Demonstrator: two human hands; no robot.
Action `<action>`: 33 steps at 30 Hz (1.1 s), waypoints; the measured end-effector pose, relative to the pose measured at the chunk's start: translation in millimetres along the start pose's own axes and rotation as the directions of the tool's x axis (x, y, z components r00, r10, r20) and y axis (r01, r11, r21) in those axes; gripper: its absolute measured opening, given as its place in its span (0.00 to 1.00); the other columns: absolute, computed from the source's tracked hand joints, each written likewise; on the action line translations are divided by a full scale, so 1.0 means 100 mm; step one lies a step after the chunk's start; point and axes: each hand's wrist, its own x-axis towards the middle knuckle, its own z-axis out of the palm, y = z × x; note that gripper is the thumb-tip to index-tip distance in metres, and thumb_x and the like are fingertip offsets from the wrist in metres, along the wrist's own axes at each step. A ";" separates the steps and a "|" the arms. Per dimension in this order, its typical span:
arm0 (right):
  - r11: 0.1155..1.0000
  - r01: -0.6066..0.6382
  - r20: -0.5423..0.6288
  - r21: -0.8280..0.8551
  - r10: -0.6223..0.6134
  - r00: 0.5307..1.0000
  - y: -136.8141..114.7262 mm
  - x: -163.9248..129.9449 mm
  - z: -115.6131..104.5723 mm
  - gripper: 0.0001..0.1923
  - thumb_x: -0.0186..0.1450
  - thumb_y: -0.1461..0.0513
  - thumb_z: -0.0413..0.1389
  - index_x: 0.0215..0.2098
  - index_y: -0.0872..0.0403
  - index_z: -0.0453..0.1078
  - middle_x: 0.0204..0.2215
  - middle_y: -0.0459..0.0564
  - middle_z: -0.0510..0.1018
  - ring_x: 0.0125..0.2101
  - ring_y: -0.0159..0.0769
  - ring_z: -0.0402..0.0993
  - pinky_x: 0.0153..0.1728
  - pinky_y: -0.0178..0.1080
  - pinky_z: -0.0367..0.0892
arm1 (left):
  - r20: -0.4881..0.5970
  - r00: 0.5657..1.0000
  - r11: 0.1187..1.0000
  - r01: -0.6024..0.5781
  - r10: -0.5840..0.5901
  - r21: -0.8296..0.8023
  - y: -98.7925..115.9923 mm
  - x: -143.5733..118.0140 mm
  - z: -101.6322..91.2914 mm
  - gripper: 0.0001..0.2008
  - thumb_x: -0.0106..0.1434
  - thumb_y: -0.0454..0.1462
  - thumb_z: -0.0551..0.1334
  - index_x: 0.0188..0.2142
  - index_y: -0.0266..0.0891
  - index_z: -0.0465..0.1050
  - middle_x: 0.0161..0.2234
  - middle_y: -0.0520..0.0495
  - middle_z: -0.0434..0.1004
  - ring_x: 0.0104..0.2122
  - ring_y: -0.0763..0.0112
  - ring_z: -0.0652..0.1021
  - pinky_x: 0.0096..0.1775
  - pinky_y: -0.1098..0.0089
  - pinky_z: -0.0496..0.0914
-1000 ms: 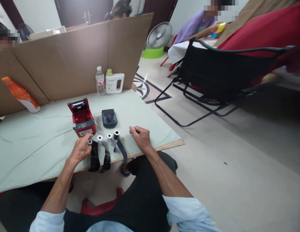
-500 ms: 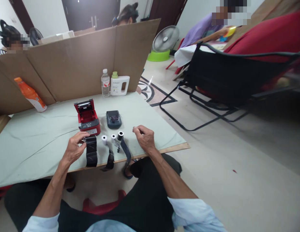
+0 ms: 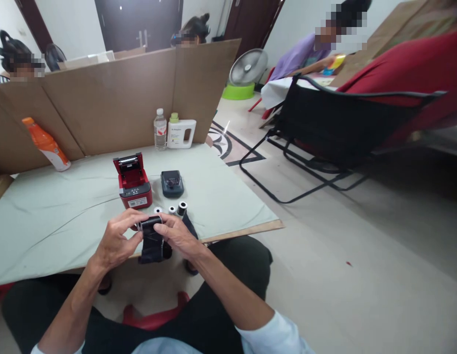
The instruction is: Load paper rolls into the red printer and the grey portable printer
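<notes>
Pinching the black roll (image 3: 150,225) at both ends, left hand (image 3: 116,241) and right hand (image 3: 179,237), above the table edge (image 3: 243,231). Loose tail hangs; slack grip could let it unspool.

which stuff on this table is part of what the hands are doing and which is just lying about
In hand:
left hand and right hand, both gripping the dark roll
three spare rolls beside it
red printer, lid open

Lying about:
dark small printer, shut
water bottle
white jug
orange bottle
cardboard screen
</notes>
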 end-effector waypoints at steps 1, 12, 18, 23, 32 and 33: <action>0.998 -0.020 0.005 0.051 0.020 1.000 0.01 -0.01 0.01 0.25 0.58 0.47 0.72 0.43 0.55 0.77 0.35 0.48 0.82 0.36 0.35 0.78 0.40 0.37 0.71 | 0.031 1.000 1.000 -0.004 0.004 0.011 0.05 -0.01 -0.03 0.15 0.63 0.27 0.63 0.47 0.40 0.80 0.43 0.43 0.83 0.43 0.65 0.82 0.46 0.65 0.78; 0.957 -0.287 0.165 -0.031 0.288 0.943 -0.05 -0.11 0.10 0.20 0.54 0.53 0.74 0.37 0.57 0.79 0.33 0.47 0.81 0.34 0.34 0.76 0.40 0.37 0.68 | 0.626 0.779 0.997 0.003 -0.048 0.073 0.28 0.19 -0.45 0.27 0.57 0.27 0.66 0.56 0.45 0.70 0.54 0.45 0.78 0.54 0.58 0.78 0.56 0.60 0.73; 0.955 -0.297 0.117 -0.013 0.297 0.948 0.04 -0.16 0.16 0.23 0.52 0.51 0.75 0.39 0.57 0.80 0.33 0.46 0.81 0.34 0.34 0.75 0.40 0.37 0.69 | 0.707 0.706 0.977 -0.125 -0.036 0.175 0.39 0.27 -0.44 0.25 0.56 0.27 0.62 0.54 0.42 0.70 0.47 0.45 0.77 0.48 0.56 0.78 0.51 0.61 0.71; 0.971 -0.204 0.146 -0.123 0.221 0.964 0.03 -0.17 0.18 0.19 0.57 0.52 0.73 0.40 0.56 0.82 0.38 0.48 0.83 0.41 0.39 0.77 0.47 0.42 0.69 | 0.725 0.689 0.938 -0.231 -0.029 0.257 0.52 0.24 -0.40 0.30 0.53 0.25 0.59 0.56 0.42 0.69 0.42 0.45 0.76 0.43 0.57 0.76 0.49 0.60 0.70; 0.986 -0.128 0.210 -0.106 0.148 0.966 -0.06 -0.15 0.18 0.24 0.54 0.47 0.73 0.39 0.55 0.82 0.30 0.43 0.78 0.31 0.32 0.72 0.36 0.35 0.68 | 0.585 0.809 0.991 -0.118 0.061 0.059 0.44 0.12 -0.48 0.33 0.59 0.28 0.62 0.63 0.46 0.65 0.53 0.43 0.77 0.54 0.54 0.77 0.58 0.53 0.71; 0.985 -0.143 0.221 -0.094 0.161 0.962 -0.05 -0.15 0.18 0.24 0.53 0.47 0.73 0.37 0.56 0.81 0.29 0.43 0.78 0.30 0.32 0.71 0.35 0.34 0.67 | 0.570 0.820 0.996 -0.081 0.044 0.039 0.43 0.09 -0.49 0.32 0.60 0.29 0.63 0.64 0.46 0.65 0.54 0.43 0.77 0.55 0.54 0.77 0.58 0.54 0.72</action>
